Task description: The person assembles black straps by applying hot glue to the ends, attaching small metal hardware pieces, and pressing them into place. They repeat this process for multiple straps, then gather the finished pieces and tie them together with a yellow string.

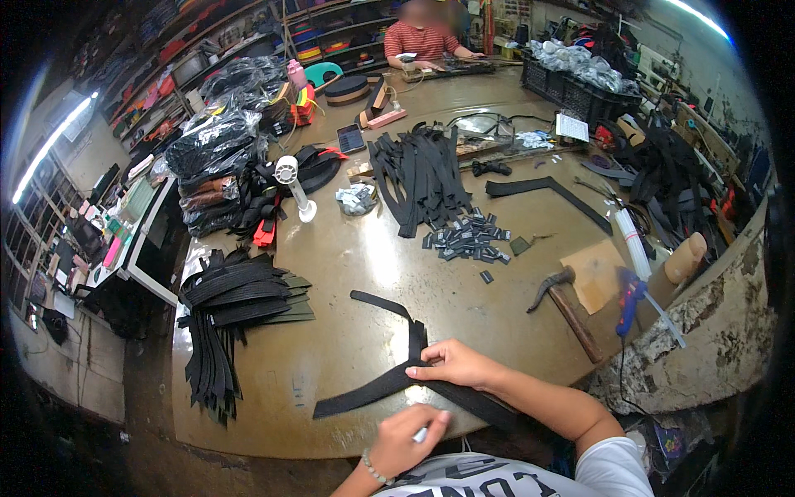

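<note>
My right hand (455, 364) pinches a black woven strap (364, 392) between thumb and fingers near the table's front edge. The strap lies across the tabletop, and another black strap piece (379, 303) bends away from the pinched spot toward the far side. Below and to the left, my left hand (406, 439) is closed, slightly blurred. A small whitish object (421, 434) shows between its fingers; its kind is not clear. The left hand stays apart from the strap.
A pile of black straps (240, 290) lies left, more straps (418, 174) farther back beside small dark buckles (468, 238). A hammer (571, 319), blue glue gun (631, 302) and white sticks (632, 240) lie right. A small white fan (294, 186) stands back left. A person (421, 41) sits opposite.
</note>
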Demonstrator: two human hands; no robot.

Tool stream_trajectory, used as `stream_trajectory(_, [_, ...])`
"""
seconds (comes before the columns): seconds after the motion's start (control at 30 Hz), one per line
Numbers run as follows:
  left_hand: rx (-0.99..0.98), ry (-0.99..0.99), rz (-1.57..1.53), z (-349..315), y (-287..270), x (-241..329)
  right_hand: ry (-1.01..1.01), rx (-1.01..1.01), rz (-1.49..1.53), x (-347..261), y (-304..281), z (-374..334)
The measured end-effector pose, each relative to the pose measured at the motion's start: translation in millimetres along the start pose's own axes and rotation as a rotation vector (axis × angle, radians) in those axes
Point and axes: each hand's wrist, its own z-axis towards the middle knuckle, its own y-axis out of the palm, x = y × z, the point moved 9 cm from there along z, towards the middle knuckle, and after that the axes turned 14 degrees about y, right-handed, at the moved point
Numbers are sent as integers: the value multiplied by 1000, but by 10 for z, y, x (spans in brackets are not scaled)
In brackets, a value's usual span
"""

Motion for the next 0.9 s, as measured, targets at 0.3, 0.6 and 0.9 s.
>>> stream_trajectory(0.3, [-153,-383,113,8,-231,-618,98,-255,-123,117,102,-72])
stream_trajectory(0.6, [-133,-294,129,4,-196,-653,-69,-244,206,-448,56,42])
stream_trajectory(0.9, [40,-238,474,-63,-303,-913,-354,281,-526,-632,252,-369])
